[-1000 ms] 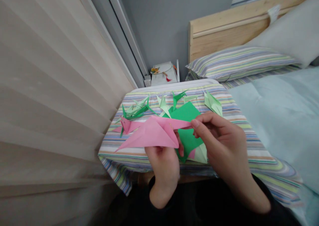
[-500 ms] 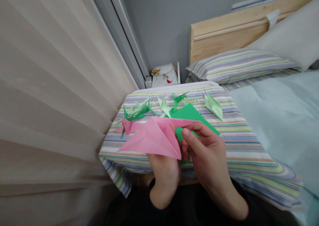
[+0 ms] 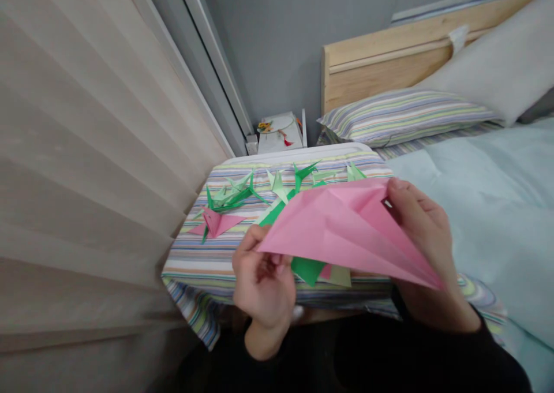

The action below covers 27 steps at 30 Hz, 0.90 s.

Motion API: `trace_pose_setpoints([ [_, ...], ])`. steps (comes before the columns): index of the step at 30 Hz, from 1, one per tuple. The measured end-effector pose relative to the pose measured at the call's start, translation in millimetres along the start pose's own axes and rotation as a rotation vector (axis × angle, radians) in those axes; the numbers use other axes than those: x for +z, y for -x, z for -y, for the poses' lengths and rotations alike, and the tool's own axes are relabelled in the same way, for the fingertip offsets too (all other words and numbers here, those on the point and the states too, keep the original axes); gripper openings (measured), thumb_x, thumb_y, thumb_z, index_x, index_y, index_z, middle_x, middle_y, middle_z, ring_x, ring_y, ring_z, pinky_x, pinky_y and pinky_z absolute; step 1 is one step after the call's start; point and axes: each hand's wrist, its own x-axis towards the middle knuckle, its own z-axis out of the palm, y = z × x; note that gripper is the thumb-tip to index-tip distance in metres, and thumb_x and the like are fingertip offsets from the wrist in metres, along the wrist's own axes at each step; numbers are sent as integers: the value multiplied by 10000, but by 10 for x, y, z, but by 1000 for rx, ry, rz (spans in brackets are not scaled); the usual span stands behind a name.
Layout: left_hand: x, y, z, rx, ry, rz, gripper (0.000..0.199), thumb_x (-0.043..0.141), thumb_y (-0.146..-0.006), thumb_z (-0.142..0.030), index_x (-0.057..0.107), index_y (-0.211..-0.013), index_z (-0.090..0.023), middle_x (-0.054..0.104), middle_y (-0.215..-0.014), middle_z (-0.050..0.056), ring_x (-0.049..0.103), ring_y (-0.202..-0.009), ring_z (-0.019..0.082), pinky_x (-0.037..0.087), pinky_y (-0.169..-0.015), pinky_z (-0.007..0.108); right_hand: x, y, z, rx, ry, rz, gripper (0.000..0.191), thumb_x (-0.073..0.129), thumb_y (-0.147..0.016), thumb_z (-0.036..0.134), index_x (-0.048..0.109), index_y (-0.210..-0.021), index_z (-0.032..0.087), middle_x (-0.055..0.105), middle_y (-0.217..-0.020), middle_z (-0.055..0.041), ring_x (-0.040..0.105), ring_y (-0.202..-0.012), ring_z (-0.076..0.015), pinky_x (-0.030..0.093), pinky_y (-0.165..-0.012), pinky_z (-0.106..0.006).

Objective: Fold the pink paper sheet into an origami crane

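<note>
A large folded pink paper (image 3: 333,223) is held up above the table between my hands. My right hand (image 3: 422,231) pinches its upper right corner, thumb on top, the other fingers partly behind the paper. My left hand (image 3: 264,277) has curled fingers at the paper's left tip and looks closed on it. Beneath the pink paper lie green sheets (image 3: 308,269), with pink and pale corners showing. A small pink folded crane (image 3: 213,223) sits at the table's left, beside green folded cranes (image 3: 234,197).
More green folded pieces (image 3: 303,175) stand along the back of the table with its striped cloth (image 3: 199,260). Behind is a small white stand (image 3: 281,142) with trinkets. A curtain (image 3: 95,179) hangs at left; a bed (image 3: 489,179) with pillows is at right.
The pink paper has moved right and is spread wider. My right hand has shifted right and grips its corner. My left hand has come out from under the paper to its left tip.
</note>
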Motion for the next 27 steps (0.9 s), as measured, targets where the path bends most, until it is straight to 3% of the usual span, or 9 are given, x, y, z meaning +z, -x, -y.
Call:
trace_pose_setpoints([
  [1,-29,-85,-60,35,20,-11,315,652,-801,-314,459,-584,-192,337,-572,-41,316,-482,82,278,-429,203,-85,-48,33,86,-89,-47,342,714,-924,486,574,-719,251,538,-568,46,445,-420,-101,371,-394,-245],
  [3,-108,-255,-164,75,-17,-35,228,710,-791,-307,567,-660,-187,440,-634,-26,433,-542,95,350,-462,194,-202,-103,85,304,-156,78,347,805,-840,478,605,-707,229,580,-589,39,472,-432,-94,389,-411,-235],
  [5,-186,-370,-238,56,-170,17,150,757,-816,-326,720,-861,-188,629,-830,27,626,-781,139,503,-627,204,-242,-101,104,395,-140,259,359,848,-789,469,618,-697,209,572,-547,52,456,-411,-82,333,-388,-207],
  [8,-227,-367,-300,-134,-421,421,347,717,-928,-414,738,-1204,-205,746,-1189,122,677,-1186,250,549,-944,322,-198,-38,88,460,0,568,350,822,-832,454,630,-711,188,527,-471,65,393,-391,-64,240,-390,-184],
  [11,-167,-239,-334,-336,-497,688,422,759,-912,-379,685,-1301,-232,765,-1218,117,705,-1177,258,520,-1006,358,-113,26,74,437,57,683,345,787,-874,450,635,-726,179,518,-481,67,403,-422,-59,260,-421,-178],
  [14,-92,-158,-354,-505,-503,691,409,879,-788,-307,705,-1149,-224,777,-898,47,730,-826,201,524,-763,287,-33,66,93,420,40,667,343,795,-868,447,642,-717,181,513,-496,72,399,-423,-55,274,-416,-171],
  [17,-70,-161,-360,-628,-433,652,351,950,-678,-278,713,-922,-187,702,-722,-4,618,-609,125,433,-604,223,25,94,131,475,19,637,336,837,-824,444,647,-719,188,500,-457,84,380,-376,-50,245,-372,-159],
  [21,-96,-189,-363,-634,-375,608,265,934,-699,-290,716,-754,-151,702,-715,15,591,-595,105,412,-578,202,24,106,152,528,-35,632,368,823,-825,505,637,-727,203,553,-430,64,402,-327,-65,274,-338,-165],
  [27,-128,-194,-414,-576,-304,517,243,950,-647,-189,719,-712,-148,684,-663,-21,561,-580,84,410,-556,175,-86,58,96,660,-82,774,339,860,-798,491,723,-769,182,581,-460,48,414,-336,-46,266,-344,-150],
])
